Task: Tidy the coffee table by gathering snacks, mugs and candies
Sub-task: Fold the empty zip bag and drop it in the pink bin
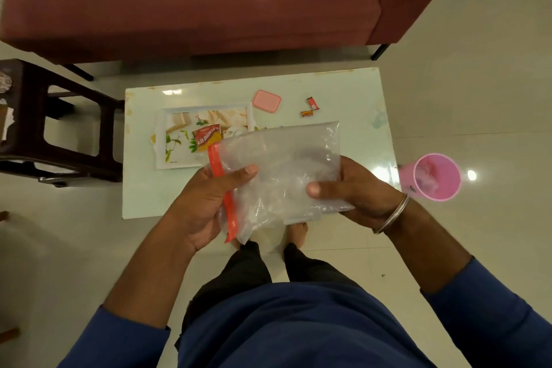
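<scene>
Maroon sofa [191,0] seen at 12 o'clock beyond the worktop. Dark wooden stool [64,131] placed at 9 o'clock on the pale tiled floor [478,69]. Steel bangle [393,214] worn at 4 o'clock.

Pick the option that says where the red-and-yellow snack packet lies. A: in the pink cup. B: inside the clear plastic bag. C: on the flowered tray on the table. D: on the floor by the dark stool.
C: the snack packet lies on the flowered tray on the table, partly behind the clear bag that both hands hold up.
</scene>
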